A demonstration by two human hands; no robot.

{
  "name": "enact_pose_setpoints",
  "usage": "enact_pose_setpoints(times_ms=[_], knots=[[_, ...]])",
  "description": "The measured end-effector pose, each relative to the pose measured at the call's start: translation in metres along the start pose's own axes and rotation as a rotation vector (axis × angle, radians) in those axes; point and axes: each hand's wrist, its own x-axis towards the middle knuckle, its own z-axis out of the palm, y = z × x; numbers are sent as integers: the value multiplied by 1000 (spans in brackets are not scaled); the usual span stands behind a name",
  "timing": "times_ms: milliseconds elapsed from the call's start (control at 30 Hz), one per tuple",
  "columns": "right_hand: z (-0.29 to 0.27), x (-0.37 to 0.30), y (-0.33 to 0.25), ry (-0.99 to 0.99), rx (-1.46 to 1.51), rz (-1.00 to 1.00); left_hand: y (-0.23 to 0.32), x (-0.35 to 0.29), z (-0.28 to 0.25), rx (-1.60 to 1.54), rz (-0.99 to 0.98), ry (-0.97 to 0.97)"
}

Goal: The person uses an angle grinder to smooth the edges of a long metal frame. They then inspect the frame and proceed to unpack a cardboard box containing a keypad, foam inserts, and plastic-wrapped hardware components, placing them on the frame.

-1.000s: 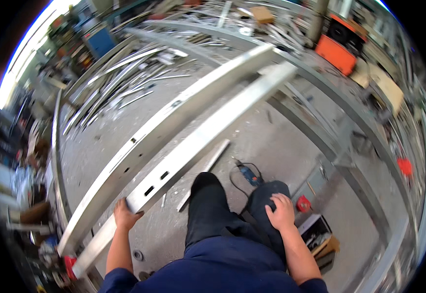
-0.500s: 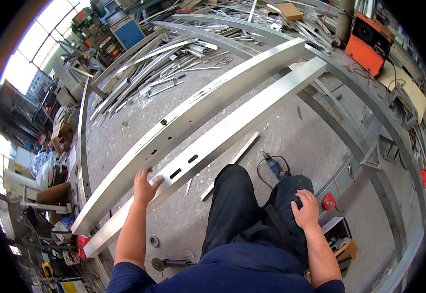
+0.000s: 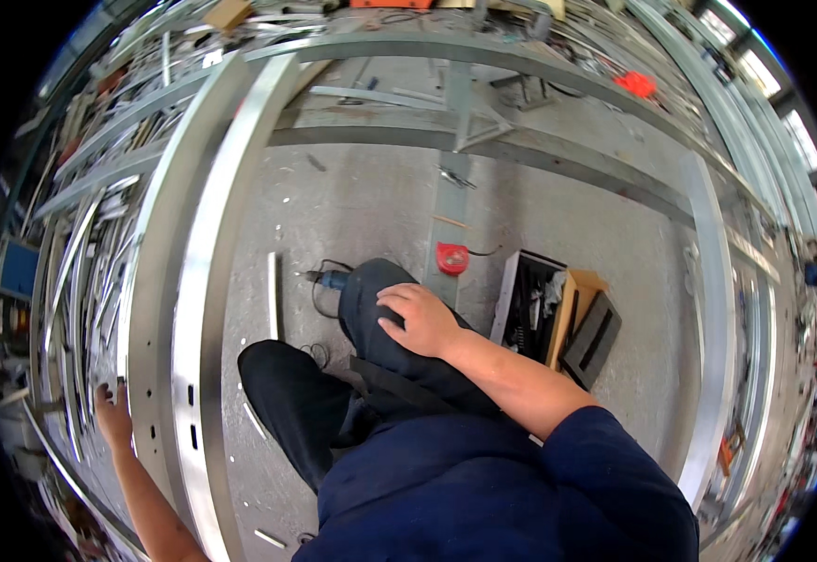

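left hand [image 3: 116,417] moved, outer beam [image 3: 154,309] right of spread fingers | right hand [image 3: 423,320] spread too | prob stiff, slick, grab edges

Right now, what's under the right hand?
The right trouser leg: the right hand rests on it near the knee, dark cloth showing around the fingertips. Anything directly beneath the palm is covered.

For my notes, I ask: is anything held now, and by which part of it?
Nothing is visibly held. The right hand rests on the right knee; the left hand is open beside a beam, and whether it touches it cannot be told.
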Motion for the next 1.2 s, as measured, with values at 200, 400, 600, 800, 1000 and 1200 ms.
enact_pose_setpoints(times_ms=[200,400,600,800,1000,1200], knots=[[-61,-92,49,210,-64,556,1,50,13,70,77,84],[-89,-205,148,-10,-266,1140,100,37,11,17,324,173],[-86,-210,234,-32,-363,1460,185,26,29,60,606,139],[-95,-220,337,-61,-362,1635,241,9,68,-79,666,-70],[-85,-210,370,-90,-294,1635,290,-4,86,-109,734,-338],[-109,-229,360,497,-89,1567,337,-3,73,-143,817,-421]])
